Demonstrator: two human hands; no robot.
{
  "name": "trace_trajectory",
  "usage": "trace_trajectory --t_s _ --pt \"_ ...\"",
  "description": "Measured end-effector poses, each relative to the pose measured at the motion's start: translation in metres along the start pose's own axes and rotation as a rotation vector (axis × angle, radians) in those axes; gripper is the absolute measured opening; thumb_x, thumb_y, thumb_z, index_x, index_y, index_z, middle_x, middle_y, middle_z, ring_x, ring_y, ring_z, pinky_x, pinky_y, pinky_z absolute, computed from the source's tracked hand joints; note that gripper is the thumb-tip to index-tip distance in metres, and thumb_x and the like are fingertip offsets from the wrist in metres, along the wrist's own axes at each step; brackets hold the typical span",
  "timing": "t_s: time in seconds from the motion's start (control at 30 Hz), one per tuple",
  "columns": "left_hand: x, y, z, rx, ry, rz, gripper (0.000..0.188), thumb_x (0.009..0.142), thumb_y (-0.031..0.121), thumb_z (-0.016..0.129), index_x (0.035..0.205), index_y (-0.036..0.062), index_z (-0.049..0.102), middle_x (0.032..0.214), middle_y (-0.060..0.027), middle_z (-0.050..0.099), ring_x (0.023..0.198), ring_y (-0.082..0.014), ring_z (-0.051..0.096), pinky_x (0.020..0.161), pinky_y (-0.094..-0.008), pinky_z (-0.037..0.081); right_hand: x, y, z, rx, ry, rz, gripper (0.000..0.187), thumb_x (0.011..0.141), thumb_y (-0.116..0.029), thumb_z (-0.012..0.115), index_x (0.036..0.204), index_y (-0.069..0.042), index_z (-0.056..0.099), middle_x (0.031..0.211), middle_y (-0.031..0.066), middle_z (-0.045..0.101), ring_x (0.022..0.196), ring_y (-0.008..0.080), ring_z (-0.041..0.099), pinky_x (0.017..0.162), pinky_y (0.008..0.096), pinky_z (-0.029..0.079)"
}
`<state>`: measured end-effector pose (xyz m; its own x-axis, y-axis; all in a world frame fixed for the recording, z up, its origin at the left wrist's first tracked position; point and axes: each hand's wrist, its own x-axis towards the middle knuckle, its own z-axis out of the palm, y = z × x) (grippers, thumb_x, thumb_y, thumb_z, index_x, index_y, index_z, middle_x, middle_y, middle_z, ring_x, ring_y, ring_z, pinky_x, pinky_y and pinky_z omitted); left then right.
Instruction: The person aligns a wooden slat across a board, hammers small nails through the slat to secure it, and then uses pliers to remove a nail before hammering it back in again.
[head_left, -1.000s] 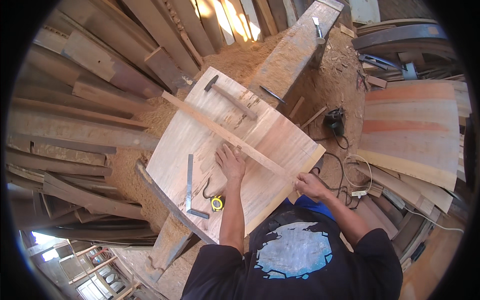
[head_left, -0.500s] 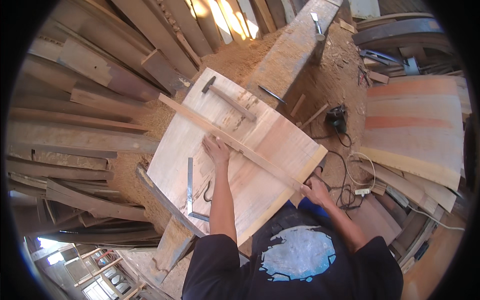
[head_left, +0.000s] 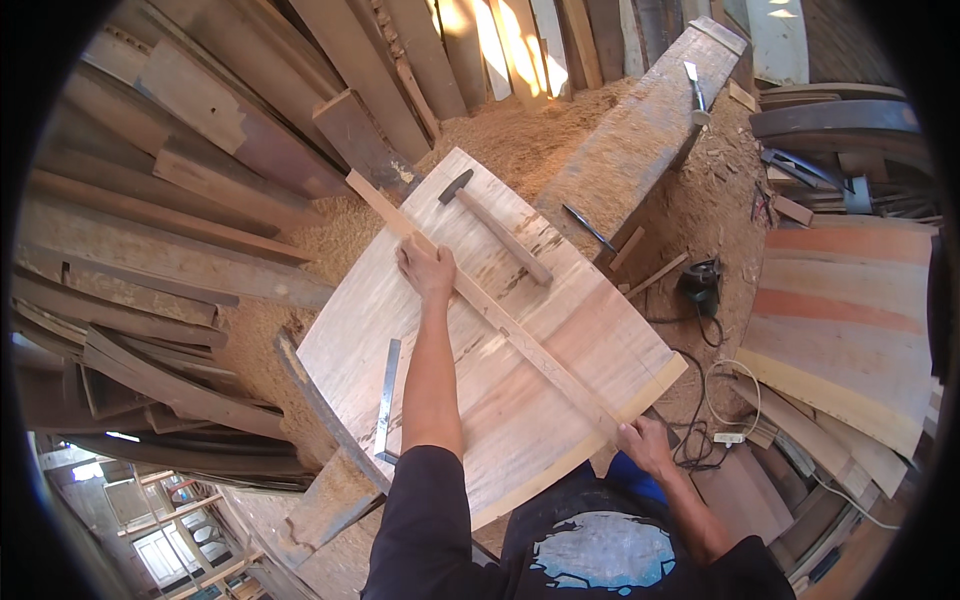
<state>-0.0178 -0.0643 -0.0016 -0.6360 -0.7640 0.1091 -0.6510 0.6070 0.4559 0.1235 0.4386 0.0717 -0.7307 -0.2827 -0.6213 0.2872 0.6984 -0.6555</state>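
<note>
A long, narrow wooden strip (head_left: 540, 357) lies diagonally across a broad, pale wooden panel (head_left: 480, 420). My left hand (head_left: 427, 270) has its fingers curled on the strip's far half, bearing on the panel. At the near end, past the panel's yellowish edge, my right hand (head_left: 648, 445) pinches the strip; part of its grip is hidden. A hammer (head_left: 505, 238) with a wooden handle rests on the panel, right of the strip. Left of my left forearm lies a metal try square (head_left: 387, 400), its lower part partly covered by my sleeve.
Beneath the panel runs a sawdust-covered wooden beam (head_left: 630, 130), bearing a chisel (head_left: 696, 92) and a dark slim tool (head_left: 588, 227). A corded dark power tool (head_left: 700, 285) sits on the floor at right, near another panel (head_left: 840, 330). Stacked boards (head_left: 170, 240) fill the left side.
My left hand has moved from the panel beside the strip up onto the strip, farther along it. My right hand stays at the near end. The view has shifted.
</note>
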Motion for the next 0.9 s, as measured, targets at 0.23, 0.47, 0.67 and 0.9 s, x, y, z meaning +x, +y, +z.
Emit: trace_trajectory --t_s 0.23,0.47,0.67,0.9 --pt "0.018 -0.008 0.003 -0.061 0.047 0.051 0.072 0.079 0.026 0.072 0.137 -0.0046 0.042 0.141 -0.0286 0.049 0.139 -0.0431 0.039 0.121 -0.0514 0.025 -0.005 -0.005 0.0 0.045 -0.04 -0.03 0.031 0.091 -0.026 0.064 0.098 0.002 0.072 0.082 0.0186 0.072 0.076 0.0289 0.071 0.072 0.0407 0.054" --pt "0.023 -0.002 0.009 -0.076 0.125 0.121 0.07 0.082 0.033 0.074 0.132 -0.0033 0.042 0.129 -0.0281 0.053 0.127 -0.0453 0.047 0.114 -0.0527 0.033 -0.007 0.0 -0.003 0.024 -0.049 -0.029 0.031 0.091 -0.026 0.064 0.102 0.002 0.071 0.089 0.022 0.072 0.083 0.031 0.072 0.076 0.0401 0.055" --pt "0.029 -0.032 0.02 0.112 0.026 0.009 0.078 0.081 0.041 0.076 0.127 -0.0114 0.041 0.123 -0.0333 0.055 0.122 -0.048 0.052 0.107 -0.0539 0.042 0.001 0.004 -0.007 -0.043 -0.204 -0.019 0.03 0.088 -0.025 0.069 0.091 0.005 0.067 0.08 0.0219 0.066 0.072 0.0334 0.065 0.068 0.0429 0.051" --pt "0.037 -0.005 0.017 0.077 0.061 0.03 0.073 0.084 0.034 0.067 0.138 -0.01 0.043 0.133 -0.0344 0.054 0.126 -0.0492 0.052 0.11 -0.0501 0.041 -0.004 0.002 -0.013 0.176 -0.137 0.097 0.03 0.088 -0.026 0.071 0.093 0.004 0.069 0.079 0.0168 0.068 0.073 0.0223 0.066 0.067 0.0397 0.05"
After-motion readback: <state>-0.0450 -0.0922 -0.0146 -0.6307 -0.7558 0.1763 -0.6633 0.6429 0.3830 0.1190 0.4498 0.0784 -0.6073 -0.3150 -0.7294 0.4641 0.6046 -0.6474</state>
